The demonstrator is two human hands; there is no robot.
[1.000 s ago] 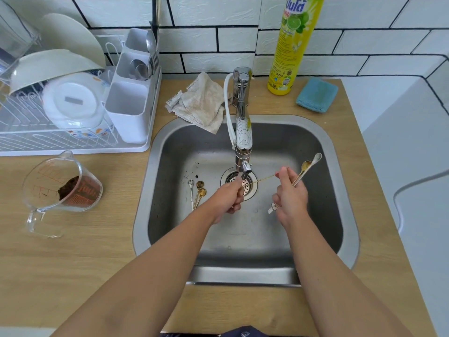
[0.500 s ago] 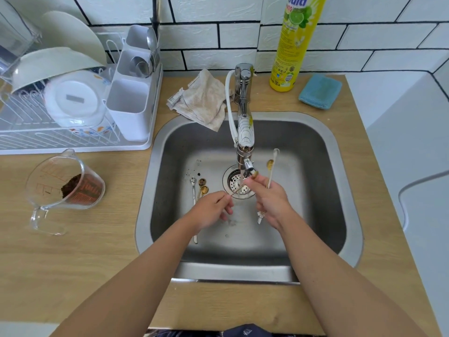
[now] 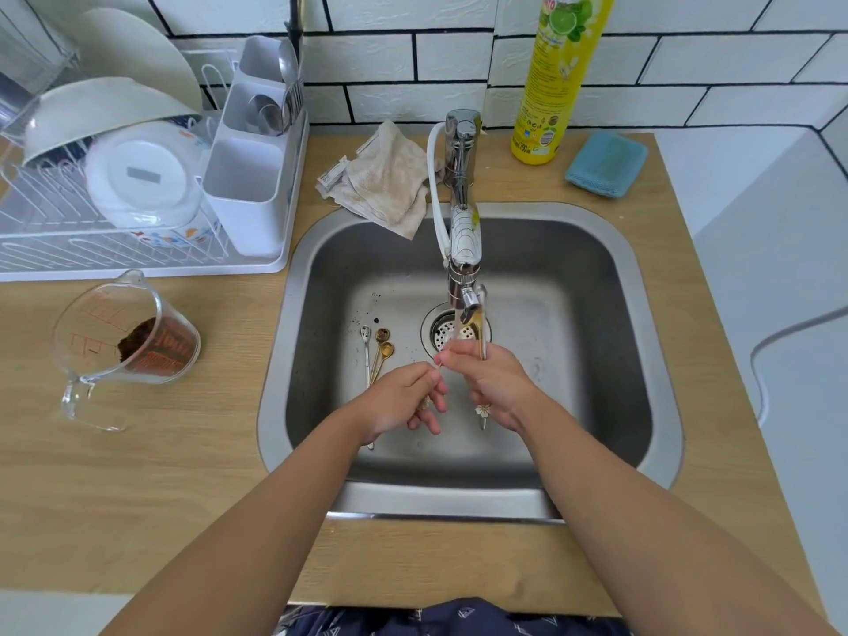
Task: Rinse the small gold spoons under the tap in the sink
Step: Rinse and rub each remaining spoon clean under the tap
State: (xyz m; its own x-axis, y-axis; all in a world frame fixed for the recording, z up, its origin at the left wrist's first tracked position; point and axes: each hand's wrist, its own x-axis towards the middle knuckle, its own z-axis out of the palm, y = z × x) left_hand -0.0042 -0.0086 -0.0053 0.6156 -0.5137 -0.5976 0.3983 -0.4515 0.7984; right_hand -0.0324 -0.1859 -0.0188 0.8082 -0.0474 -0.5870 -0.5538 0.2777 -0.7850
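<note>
From the head view, the likeliest mishap is a slip: the thin wet spoon handles are held only by fingertips right above the drain [image 3: 454, 332], so a loosened pinch could drop one onto the strainer, and a bowl turned up into the stream would probably throw spray onto the worktop [image 3: 137, 475]. The right hand [image 3: 493, 383] is curled tight around a small bundle of gold spoons [image 3: 479, 335], their bowls pointing far, up under the tap [image 3: 464, 268] spout, and a flower-tipped handle end pokes out below the palm on the near side; how many spoons it holds I cannot tell. The left hand [image 3: 406, 401] sits just left of it, thumb and forefinger pinched on what looks like another thin handle end, the other fingers [image 3: 431, 422] loosely bent beneath; the two hands nearly touch. Whether water is running is hard to make out. Three more spoons [image 3: 378, 355], one silver and two gold, lie untouched on the sink [image 3: 596, 360] floor left of the drain, so the rinsing seems only partly done.
</note>
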